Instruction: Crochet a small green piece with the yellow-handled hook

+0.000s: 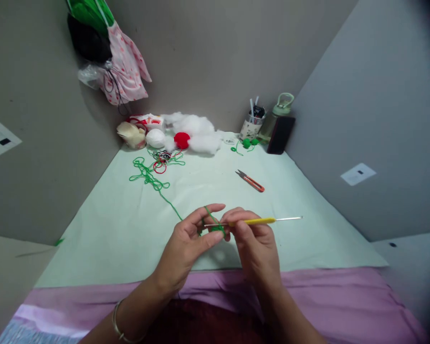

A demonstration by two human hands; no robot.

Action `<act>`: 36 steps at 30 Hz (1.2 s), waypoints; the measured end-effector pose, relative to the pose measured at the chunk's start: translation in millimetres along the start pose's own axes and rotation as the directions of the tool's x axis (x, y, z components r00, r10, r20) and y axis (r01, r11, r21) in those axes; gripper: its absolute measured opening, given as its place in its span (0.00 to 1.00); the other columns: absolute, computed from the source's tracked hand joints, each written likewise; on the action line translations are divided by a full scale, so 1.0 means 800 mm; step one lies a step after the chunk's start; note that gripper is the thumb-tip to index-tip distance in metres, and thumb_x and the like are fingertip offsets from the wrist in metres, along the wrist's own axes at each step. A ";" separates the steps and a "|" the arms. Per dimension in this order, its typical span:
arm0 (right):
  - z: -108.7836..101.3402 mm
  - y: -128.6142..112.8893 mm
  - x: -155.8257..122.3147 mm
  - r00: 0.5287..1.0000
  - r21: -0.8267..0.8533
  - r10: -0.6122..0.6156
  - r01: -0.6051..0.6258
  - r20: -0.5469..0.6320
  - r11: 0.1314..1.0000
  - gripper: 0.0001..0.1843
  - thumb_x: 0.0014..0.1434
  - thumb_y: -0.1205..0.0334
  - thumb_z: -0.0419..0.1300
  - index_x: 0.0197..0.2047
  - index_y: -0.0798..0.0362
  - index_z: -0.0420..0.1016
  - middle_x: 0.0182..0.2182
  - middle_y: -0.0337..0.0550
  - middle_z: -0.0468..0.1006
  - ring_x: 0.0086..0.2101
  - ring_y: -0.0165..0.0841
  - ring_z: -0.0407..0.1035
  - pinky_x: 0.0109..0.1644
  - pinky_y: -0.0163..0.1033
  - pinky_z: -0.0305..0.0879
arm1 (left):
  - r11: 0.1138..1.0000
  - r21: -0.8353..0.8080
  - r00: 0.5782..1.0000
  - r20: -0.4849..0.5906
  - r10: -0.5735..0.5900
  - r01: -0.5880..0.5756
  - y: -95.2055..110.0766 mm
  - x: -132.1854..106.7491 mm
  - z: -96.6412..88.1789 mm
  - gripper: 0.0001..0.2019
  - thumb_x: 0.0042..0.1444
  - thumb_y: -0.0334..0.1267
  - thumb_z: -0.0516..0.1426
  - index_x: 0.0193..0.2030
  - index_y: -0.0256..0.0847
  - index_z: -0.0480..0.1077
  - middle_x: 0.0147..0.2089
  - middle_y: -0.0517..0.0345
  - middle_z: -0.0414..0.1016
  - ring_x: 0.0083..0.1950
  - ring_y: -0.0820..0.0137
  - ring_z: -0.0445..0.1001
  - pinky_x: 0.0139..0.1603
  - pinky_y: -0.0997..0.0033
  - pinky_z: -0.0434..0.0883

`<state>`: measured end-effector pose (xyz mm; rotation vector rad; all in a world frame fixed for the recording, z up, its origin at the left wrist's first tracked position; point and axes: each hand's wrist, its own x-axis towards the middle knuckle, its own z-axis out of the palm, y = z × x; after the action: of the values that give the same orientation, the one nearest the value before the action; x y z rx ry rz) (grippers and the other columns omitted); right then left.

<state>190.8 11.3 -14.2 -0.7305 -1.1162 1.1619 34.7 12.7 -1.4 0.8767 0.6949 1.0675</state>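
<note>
My left hand [187, 241] pinches a small piece of green crochet [218, 230] between thumb and fingers, and green yarn loops over its raised index finger. In my right hand [256, 246] is a double-ended crochet hook [260, 221] with a yellow grip, held between thumb and fingers. One metal end of the hook points left and meets the green piece; the other sticks out to the right. From the left hand a green strand runs up-left to a loose tangle of green yarn [148, 177] on the table. Fingers partly hide the green piece.
Orange thread snips [250, 181] lie beyond the right hand. At the back are white stuffing [197, 125], a red ball [181, 140], a white ball [155, 138], small green pieces [247, 143], a pen cup [251, 126], a bottle [277, 119] and a dark phone [281, 135]. Grey walls enclose the table.
</note>
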 end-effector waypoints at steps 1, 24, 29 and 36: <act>0.000 0.001 -0.001 1.000 -0.036 -0.026 0.026 0.014 0.999 0.08 0.70 0.57 0.63 0.42 0.45 0.85 0.35 0.39 0.78 0.32 0.27 0.70 0.38 0.35 0.68 | 1.000 0.007 1.000 -0.002 0.013 -0.013 0.000 0.000 0.000 0.19 0.58 0.38 0.70 0.56 0.52 0.80 0.38 0.62 0.75 0.44 0.71 0.76 0.53 0.69 0.67; -0.005 -0.004 0.002 0.998 0.019 -0.031 0.032 -0.046 0.999 0.05 0.66 0.59 0.67 0.41 0.45 0.87 0.37 0.41 0.84 0.29 0.27 0.71 0.34 0.35 0.68 | 0.999 0.045 1.000 -0.012 0.027 -0.027 0.001 0.001 -0.003 0.18 0.63 0.43 0.66 0.59 0.52 0.79 0.41 0.60 0.74 0.43 0.71 0.72 0.51 0.70 0.70; 0.000 -0.007 0.003 0.995 0.103 0.033 -0.024 -0.093 0.994 0.06 0.67 0.58 0.66 0.40 0.48 0.85 0.35 0.41 0.84 0.27 0.26 0.71 0.33 0.34 0.68 | 0.995 0.095 0.999 -0.043 0.016 -0.012 0.003 0.000 -0.005 0.19 0.59 0.40 0.69 0.58 0.53 0.80 0.42 0.60 0.73 0.46 0.71 0.71 0.52 0.72 0.68; -0.004 -0.010 0.005 0.999 0.049 0.007 -0.004 -0.053 0.999 0.11 0.71 0.55 0.61 0.39 0.51 0.79 0.34 0.43 0.84 0.27 0.29 0.74 0.31 0.35 0.71 | 0.992 0.126 0.998 -0.055 0.028 -0.021 0.004 -0.002 -0.007 0.17 0.61 0.40 0.67 0.57 0.53 0.81 0.42 0.59 0.72 0.46 0.70 0.69 0.51 0.72 0.66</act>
<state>196.4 12.8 -6.9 -0.7232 -1.0385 1.1636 28.2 13.3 -1.4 0.9680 0.8079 1.0827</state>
